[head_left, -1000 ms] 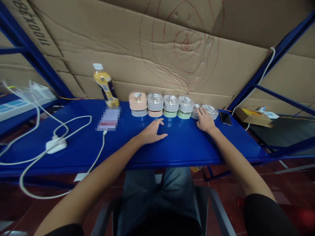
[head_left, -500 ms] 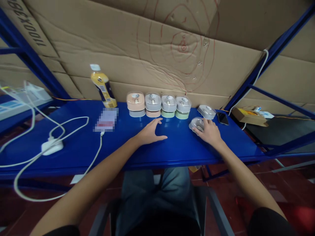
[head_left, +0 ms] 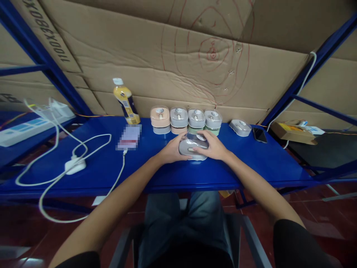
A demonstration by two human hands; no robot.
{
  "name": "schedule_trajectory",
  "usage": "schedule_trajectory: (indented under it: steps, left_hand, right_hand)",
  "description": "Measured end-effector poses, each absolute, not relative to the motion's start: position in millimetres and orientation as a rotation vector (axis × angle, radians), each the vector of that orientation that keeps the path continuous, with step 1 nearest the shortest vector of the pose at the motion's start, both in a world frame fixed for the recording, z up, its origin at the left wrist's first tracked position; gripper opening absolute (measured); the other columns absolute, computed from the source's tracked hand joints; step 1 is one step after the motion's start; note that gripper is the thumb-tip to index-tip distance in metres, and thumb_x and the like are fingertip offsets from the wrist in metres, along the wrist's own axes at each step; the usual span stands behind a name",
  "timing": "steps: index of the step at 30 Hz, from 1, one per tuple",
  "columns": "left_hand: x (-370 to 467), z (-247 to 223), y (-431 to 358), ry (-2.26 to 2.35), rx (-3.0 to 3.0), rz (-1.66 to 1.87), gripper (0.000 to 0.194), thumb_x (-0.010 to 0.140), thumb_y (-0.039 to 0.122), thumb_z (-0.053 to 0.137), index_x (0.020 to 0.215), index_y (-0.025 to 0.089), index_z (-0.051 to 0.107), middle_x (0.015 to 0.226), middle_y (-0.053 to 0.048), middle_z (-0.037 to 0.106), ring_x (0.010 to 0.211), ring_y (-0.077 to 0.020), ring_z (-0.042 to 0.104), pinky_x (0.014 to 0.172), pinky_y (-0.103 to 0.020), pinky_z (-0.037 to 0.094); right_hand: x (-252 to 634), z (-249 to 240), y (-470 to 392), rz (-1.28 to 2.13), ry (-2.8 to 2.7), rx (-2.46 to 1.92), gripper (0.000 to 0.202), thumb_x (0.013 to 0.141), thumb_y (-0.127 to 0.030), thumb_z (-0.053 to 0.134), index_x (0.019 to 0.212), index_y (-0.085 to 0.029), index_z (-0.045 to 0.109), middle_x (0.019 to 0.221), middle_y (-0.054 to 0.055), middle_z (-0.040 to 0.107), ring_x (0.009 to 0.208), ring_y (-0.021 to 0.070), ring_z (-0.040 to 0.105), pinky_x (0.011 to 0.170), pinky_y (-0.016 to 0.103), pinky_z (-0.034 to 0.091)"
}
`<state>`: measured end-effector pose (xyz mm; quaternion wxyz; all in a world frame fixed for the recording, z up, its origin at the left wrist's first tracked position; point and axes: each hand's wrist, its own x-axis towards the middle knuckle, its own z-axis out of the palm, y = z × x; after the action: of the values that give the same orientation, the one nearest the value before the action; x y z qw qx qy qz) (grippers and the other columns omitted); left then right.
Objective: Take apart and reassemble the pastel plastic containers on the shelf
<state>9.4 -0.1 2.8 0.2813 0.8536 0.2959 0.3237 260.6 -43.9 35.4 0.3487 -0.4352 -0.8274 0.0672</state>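
A small grey box with a clear lid [head_left: 192, 146] is between my two hands, in front of the row of boxes. My left hand [head_left: 173, 149] wraps round its left side, thumb along the near edge. From the right, my right hand [head_left: 214, 146] grips the same box, its thumb on the lid near a pale tab. Behind stand stacked boxes: one with a peach top [head_left: 160, 116] and several with grey tops [head_left: 179, 117] over peach or green boxes. Another grey box [head_left: 240, 127] lies alone to the right.
A yellow drink bottle [head_left: 126, 102] stands at the back left of the blue table [head_left: 240, 167]. Before it lies a blurred-out flat item [head_left: 129, 137] with a cable plugged in. White cables run from a charger [head_left: 75, 165]. A phone [head_left: 260, 135] and an opened carton [head_left: 294, 132] are on the right.
My right hand has brought the grey box from the right to the middle. My left hand, open before, has closed on its left side. The view has shifted slightly.
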Motion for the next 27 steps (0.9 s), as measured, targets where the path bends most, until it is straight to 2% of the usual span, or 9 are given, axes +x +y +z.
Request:
schedule_trajectory:
  steps: [2, 4, 6, 10, 15, 20, 24, 27]
  left_hand:
    - [8, 3, 0, 0.798, 2.392, 0.860, 0.095, 0.077, 0.052, 0.087, 0.158, 0.022, 0.047, 0.149, -0.016, 0.057, 0.141, -0.0365, 0.056, 0.124, -0.055, 0.043]
    - [7, 2, -1, 0.797, 2.483, 0.829, 0.071, 0.084, 0.051, 0.082, 0.146, 0.022, 0.063, 0.143, -0.014, 0.057, 0.136, -0.0337, 0.059, 0.123, -0.051, 0.045]
    - [7, 1, -2, 0.797, 2.539, 0.778, 0.058, 0.085, 0.052, 0.081, 0.135, 0.024, 0.073, 0.142, -0.013, 0.055, 0.134, -0.0329, 0.061, 0.121, -0.049, 0.048]
    - [9, 0, -4, 0.759, 2.567, 0.703, 0.057, 0.084, 0.051, 0.084, 0.137, 0.032, 0.074, 0.148, -0.010, 0.053, 0.142, -0.0350, 0.055, 0.125, -0.051, 0.044]
    - [8, 3, -4, 0.812, 2.501, 0.703, 0.047, 0.092, 0.054, 0.075, 0.133, 0.032, 0.077, 0.155, -0.009, 0.051, 0.148, -0.0359, 0.050, 0.129, -0.053, 0.037]
    - [-5, 7, 9, 0.862, 2.430, 0.848, 0.052, 0.091, 0.064, 0.070, 0.122, 0.024, 0.082, 0.141, -0.013, 0.061, 0.137, -0.0364, 0.059, 0.124, -0.053, 0.045]
    - [-21, 9, 23, 0.994, 2.420, 0.849, 0.055, 0.089, 0.070, 0.068, 0.115, 0.023, 0.082, 0.130, -0.013, 0.063, 0.129, -0.0371, 0.062, 0.120, -0.057, 0.047]
    - [-25, 10, 26, 1.021, 2.412, 0.817, 0.057, 0.088, 0.067, 0.070, 0.124, 0.024, 0.078, 0.130, -0.013, 0.064, 0.129, -0.0366, 0.062, 0.119, -0.057, 0.047]
  right_hand:
    - [278, 29, -39, 0.180, -2.102, -1.153, 0.065, 0.087, -0.061, 0.076, 0.137, -0.023, 0.060, 0.131, 0.015, 0.070, 0.119, 0.0335, 0.069, 0.103, 0.054, 0.057]
    - [297, 20, -37, 0.207, -2.064, -1.188, 0.062, 0.088, -0.061, 0.075, 0.135, -0.024, 0.061, 0.131, 0.015, 0.071, 0.118, 0.0331, 0.070, 0.104, 0.054, 0.057]
    - [313, 12, -36, 0.256, -2.023, -1.228, 0.060, 0.088, -0.062, 0.075, 0.132, -0.024, 0.062, 0.129, 0.014, 0.073, 0.116, 0.0330, 0.071, 0.103, 0.054, 0.057]
    - [330, 4, -34, 0.324, -1.944, -1.285, 0.060, 0.086, -0.064, 0.076, 0.128, -0.023, 0.063, 0.128, 0.013, 0.074, 0.115, 0.0331, 0.072, 0.102, 0.053, 0.057]
    - [335, 5, -31, 0.384, -1.906, -1.331, 0.060, 0.085, -0.063, 0.077, 0.127, -0.024, 0.064, 0.127, 0.012, 0.074, 0.113, 0.0324, 0.072, 0.101, 0.054, 0.057]
    - [340, 9, -32, 0.406, -1.885, -1.369, 0.061, 0.082, -0.064, 0.079, 0.125, -0.023, 0.066, 0.124, 0.012, 0.075, 0.111, 0.0321, 0.072, 0.101, 0.054, 0.058]
    - [342, 13, -34, 0.405, -1.944, -1.395, 0.067, 0.077, -0.063, 0.083, 0.127, -0.021, 0.068, 0.124, 0.013, 0.075, 0.108, 0.0316, 0.073, 0.100, 0.054, 0.058]
    - [341, 15, -36, 0.374, -1.985, -1.389, 0.072, 0.072, -0.064, 0.087, 0.127, -0.021, 0.071, 0.125, 0.013, 0.075, 0.109, 0.0327, 0.073, 0.100, 0.055, 0.059]
